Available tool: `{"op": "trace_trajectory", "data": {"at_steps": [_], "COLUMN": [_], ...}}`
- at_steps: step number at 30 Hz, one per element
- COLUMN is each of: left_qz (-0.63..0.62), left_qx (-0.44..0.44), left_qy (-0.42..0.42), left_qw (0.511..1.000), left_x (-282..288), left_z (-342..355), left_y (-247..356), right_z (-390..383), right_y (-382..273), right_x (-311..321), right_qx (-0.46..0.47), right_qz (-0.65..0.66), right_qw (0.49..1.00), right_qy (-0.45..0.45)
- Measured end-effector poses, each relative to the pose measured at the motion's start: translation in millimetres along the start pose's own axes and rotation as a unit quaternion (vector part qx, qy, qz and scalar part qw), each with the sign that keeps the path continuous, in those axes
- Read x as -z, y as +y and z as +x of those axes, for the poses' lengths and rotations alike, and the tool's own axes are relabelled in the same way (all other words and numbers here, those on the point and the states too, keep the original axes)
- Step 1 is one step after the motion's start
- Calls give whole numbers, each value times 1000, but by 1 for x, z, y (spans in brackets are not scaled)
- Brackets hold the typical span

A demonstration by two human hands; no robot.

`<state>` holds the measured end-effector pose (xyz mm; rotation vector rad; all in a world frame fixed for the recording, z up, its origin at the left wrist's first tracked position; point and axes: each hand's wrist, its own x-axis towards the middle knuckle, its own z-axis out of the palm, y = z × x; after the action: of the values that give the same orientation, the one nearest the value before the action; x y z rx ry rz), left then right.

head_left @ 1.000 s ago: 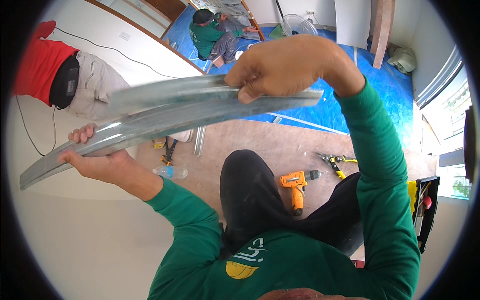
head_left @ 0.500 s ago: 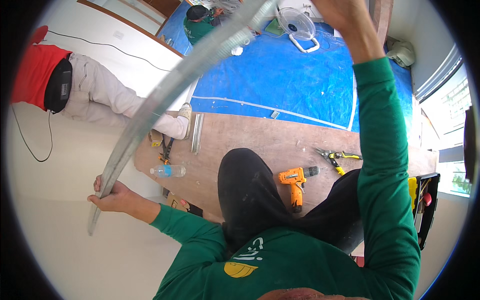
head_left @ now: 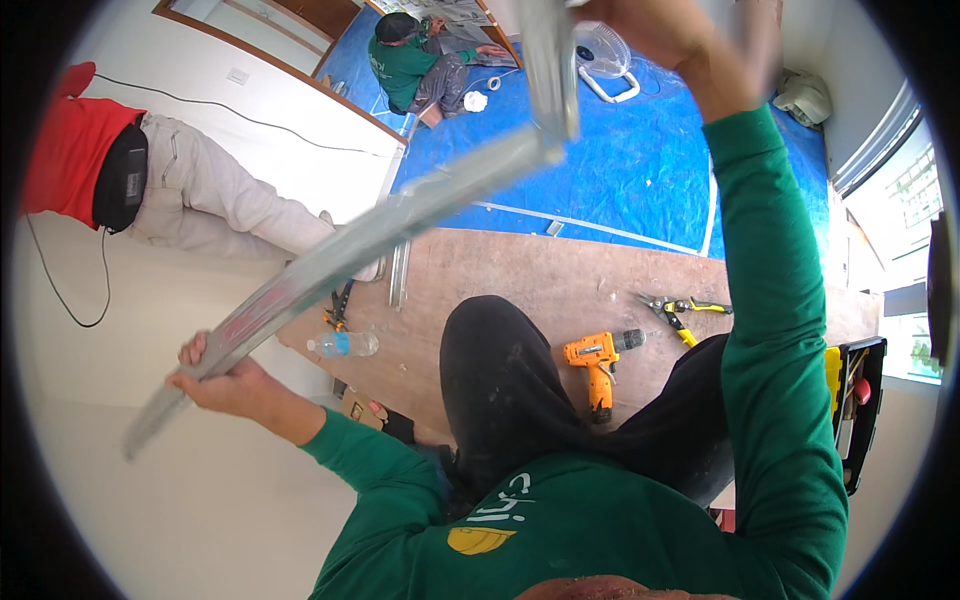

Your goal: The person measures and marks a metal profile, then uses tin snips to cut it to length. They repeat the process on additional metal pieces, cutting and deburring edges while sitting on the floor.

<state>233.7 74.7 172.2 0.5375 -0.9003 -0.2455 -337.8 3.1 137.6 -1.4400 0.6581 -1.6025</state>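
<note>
A long galvanized metal channel (head_left: 400, 215) slants across the view in front of me. It is sharply bent near its upper right, and the short part beyond the bend points up out of the picture. My left hand (head_left: 232, 385) is wrapped round its lower left part, with a blurred end sticking out past the fingers. High at the top edge, my right hand (head_left: 655, 35) grips the bent-up part; its fingers are partly blurred and cut off. Below the channel, on the wooden board, lie an orange cordless drill (head_left: 598, 370) and yellow-black snips (head_left: 685, 312).
A water bottle (head_left: 345, 345), pliers-like tool (head_left: 340, 305) and metal pieces (head_left: 399, 275) lie on the board (head_left: 500, 265). A person in red (head_left: 80, 150) stands at left. Another in green (head_left: 410, 70) crouches on blue sheeting (head_left: 640, 170) near a fan (head_left: 603, 55). An open toolbox (head_left: 860, 410) is right.
The channel, a smooth curve before, now has a sharp bend near its upper right. My left hand has shifted slightly left and my right hand slightly left at the top.
</note>
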Motion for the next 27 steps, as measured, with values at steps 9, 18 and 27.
{"op": "trace_trajectory", "data": {"at_steps": [9,18,27], "left_qz": [-21,-41,-63], "left_qx": [2,21,59], "left_qy": [51,-70,184], "left_qw": [998,996,979], "left_x": [5,-36,78], "left_z": [-7,4,-13], "left_y": [-5,-6,-25], "right_z": [4,-12,28], "right_y": [-15,3,22], "right_x": [-21,-87,-1], "right_qx": [72,60,82], "right_qz": [-4,-373,269], "right_qw": [996,900,938], "right_qy": [53,-216,203]}}
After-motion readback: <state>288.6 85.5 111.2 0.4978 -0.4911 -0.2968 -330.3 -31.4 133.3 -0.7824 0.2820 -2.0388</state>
